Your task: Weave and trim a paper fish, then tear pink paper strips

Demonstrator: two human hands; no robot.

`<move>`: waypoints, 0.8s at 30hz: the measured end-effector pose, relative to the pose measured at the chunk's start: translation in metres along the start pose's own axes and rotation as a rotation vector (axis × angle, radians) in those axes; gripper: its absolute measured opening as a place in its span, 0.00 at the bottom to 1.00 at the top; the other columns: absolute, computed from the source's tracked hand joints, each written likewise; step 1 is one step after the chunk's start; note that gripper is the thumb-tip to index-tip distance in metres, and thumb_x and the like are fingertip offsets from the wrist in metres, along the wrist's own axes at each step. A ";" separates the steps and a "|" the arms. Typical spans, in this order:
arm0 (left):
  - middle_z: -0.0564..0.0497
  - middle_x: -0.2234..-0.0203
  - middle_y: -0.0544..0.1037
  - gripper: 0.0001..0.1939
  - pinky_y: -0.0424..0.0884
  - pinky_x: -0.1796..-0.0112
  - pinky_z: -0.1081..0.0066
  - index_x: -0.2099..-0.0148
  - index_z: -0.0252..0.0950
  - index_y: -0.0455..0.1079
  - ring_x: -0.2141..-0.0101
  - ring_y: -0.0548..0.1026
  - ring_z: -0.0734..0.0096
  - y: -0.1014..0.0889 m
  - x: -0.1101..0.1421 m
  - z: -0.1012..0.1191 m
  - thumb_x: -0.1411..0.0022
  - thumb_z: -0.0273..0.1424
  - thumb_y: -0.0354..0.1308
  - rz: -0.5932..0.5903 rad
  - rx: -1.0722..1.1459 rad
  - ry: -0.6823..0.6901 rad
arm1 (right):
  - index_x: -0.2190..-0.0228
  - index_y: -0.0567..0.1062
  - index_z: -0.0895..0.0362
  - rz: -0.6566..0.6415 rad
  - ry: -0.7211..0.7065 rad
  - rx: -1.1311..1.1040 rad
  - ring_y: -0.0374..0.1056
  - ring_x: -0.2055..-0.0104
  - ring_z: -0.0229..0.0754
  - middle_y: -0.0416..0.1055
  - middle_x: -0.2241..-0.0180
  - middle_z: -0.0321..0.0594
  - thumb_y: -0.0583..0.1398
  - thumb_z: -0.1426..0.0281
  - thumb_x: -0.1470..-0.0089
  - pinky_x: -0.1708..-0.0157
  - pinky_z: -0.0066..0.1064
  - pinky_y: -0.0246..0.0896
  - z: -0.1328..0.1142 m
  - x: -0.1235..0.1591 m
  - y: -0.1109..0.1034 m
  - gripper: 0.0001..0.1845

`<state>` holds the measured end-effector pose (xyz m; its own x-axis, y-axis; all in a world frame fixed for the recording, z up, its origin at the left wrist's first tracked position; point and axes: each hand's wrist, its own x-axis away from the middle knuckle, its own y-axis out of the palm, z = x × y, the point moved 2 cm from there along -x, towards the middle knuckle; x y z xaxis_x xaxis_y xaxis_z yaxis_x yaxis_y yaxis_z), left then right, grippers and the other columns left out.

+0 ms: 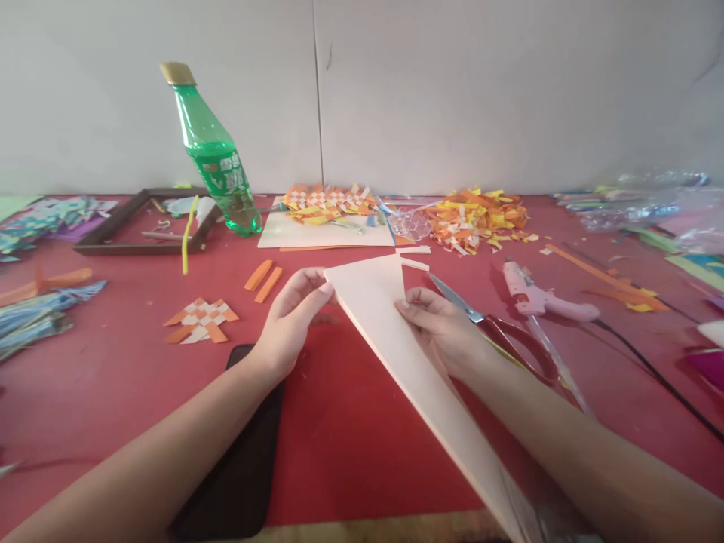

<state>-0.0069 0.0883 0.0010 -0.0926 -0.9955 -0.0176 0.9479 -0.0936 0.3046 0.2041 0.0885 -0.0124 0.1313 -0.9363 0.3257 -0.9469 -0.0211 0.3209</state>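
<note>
A long white sheet of paper or thin card (390,324) slants from the middle of the table toward my body. My left hand (297,317) pinches its upper left corner between thumb and fingers. On the sheet's right edge, my right hand (438,324) grips with the thumb on top. Just right of that hand lies a pair of scissors (503,328) with red handles, partly hidden by my forearm. Left of my left hand are two orange paper strips (264,281) and a small woven orange-and-white paper piece (202,321). Under my left forearm lies a black phone (243,452).
A green soda bottle (218,158) stands at the back left beside a dark frame (141,245). Behind the sheet are a white board (333,235) with woven paper and a pile of orange and yellow scraps (480,215). A pink glue gun (529,294) with a black cord lies right.
</note>
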 end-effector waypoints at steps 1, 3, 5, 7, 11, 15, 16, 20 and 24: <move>0.54 0.65 0.72 0.08 0.72 0.62 0.73 0.61 0.39 0.70 0.63 0.72 0.73 -0.001 -0.001 -0.001 0.38 0.37 0.62 0.013 0.009 0.020 | 0.75 0.68 0.55 -0.007 0.014 -0.006 0.67 0.74 0.34 0.71 0.76 0.29 0.74 0.60 0.63 0.71 0.27 0.62 -0.001 0.001 0.002 0.22; 0.55 0.66 0.72 0.09 0.69 0.59 0.74 0.65 0.38 0.69 0.63 0.71 0.74 -0.002 -0.003 -0.003 0.40 0.36 0.63 0.048 0.041 0.048 | 0.75 0.67 0.55 -0.023 0.050 -0.019 0.67 0.74 0.34 0.71 0.76 0.30 0.74 0.62 0.63 0.72 0.27 0.62 -0.001 0.003 0.004 0.22; 0.55 0.69 0.71 0.10 0.69 0.60 0.75 0.67 0.38 0.68 0.66 0.71 0.75 -0.003 -0.004 -0.004 0.40 0.37 0.64 0.072 0.081 0.040 | 0.76 0.67 0.55 -0.041 0.062 -0.004 0.65 0.76 0.32 0.69 0.77 0.29 0.73 0.64 0.62 0.75 0.25 0.60 -0.002 0.005 0.005 0.21; 0.56 0.74 0.70 0.11 0.68 0.67 0.76 0.68 0.38 0.67 0.72 0.70 0.76 -0.003 -0.004 -0.003 0.41 0.38 0.64 0.078 0.103 -0.001 | 0.77 0.66 0.54 -0.075 0.090 0.051 0.61 0.80 0.31 0.66 0.81 0.27 0.72 0.65 0.60 0.80 0.24 0.55 -0.003 0.007 0.006 0.19; 0.58 0.78 0.70 0.13 0.67 0.74 0.76 0.67 0.39 0.66 0.79 0.69 0.78 0.000 -0.002 0.002 0.43 0.40 0.65 0.075 0.139 -0.128 | 0.71 0.70 0.54 -0.124 0.114 0.061 0.68 0.76 0.35 0.73 0.76 0.31 0.69 0.67 0.60 0.76 0.26 0.61 -0.003 0.009 0.006 0.13; 0.57 0.77 0.74 0.14 0.68 0.75 0.76 0.66 0.38 0.70 0.78 0.72 0.76 0.005 0.002 0.003 0.45 0.40 0.68 -0.064 0.058 -0.337 | 0.59 0.73 0.53 -0.178 0.139 0.034 0.75 0.63 0.46 0.78 0.63 0.39 0.69 0.64 0.58 0.62 0.37 0.69 -0.002 0.005 0.006 0.23; 0.56 0.76 0.75 0.14 0.68 0.74 0.76 0.66 0.37 0.71 0.78 0.73 0.76 0.005 0.003 0.002 0.45 0.40 0.68 -0.110 0.027 -0.372 | 0.57 0.73 0.53 -0.180 0.131 0.076 0.75 0.61 0.47 0.78 0.61 0.40 0.69 0.62 0.58 0.61 0.38 0.69 -0.001 0.004 0.005 0.24; 0.53 0.72 0.77 0.12 0.71 0.69 0.74 0.65 0.37 0.73 0.73 0.76 0.74 0.007 0.005 0.000 0.42 0.41 0.66 -0.278 -0.082 -0.380 | 0.55 0.71 0.52 -0.072 -0.177 0.417 0.73 0.52 0.50 0.74 0.51 0.44 0.70 0.58 0.56 0.53 0.42 0.67 -0.001 0.005 0.002 0.27; 0.51 0.69 0.77 0.12 0.70 0.68 0.74 0.61 0.37 0.74 0.70 0.75 0.72 0.008 0.006 0.001 0.37 0.41 0.61 -0.434 -0.233 -0.270 | 0.51 0.72 0.49 -0.112 -0.595 0.757 0.61 0.39 0.49 0.69 0.44 0.42 0.63 0.63 0.44 0.39 0.45 0.54 -0.007 0.020 0.010 0.18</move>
<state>-0.0001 0.0815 0.0045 -0.5352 -0.8297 0.1590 0.8447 -0.5249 0.1043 0.1997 0.0724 0.0036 0.2590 -0.9350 -0.2421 -0.9036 -0.1460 -0.4027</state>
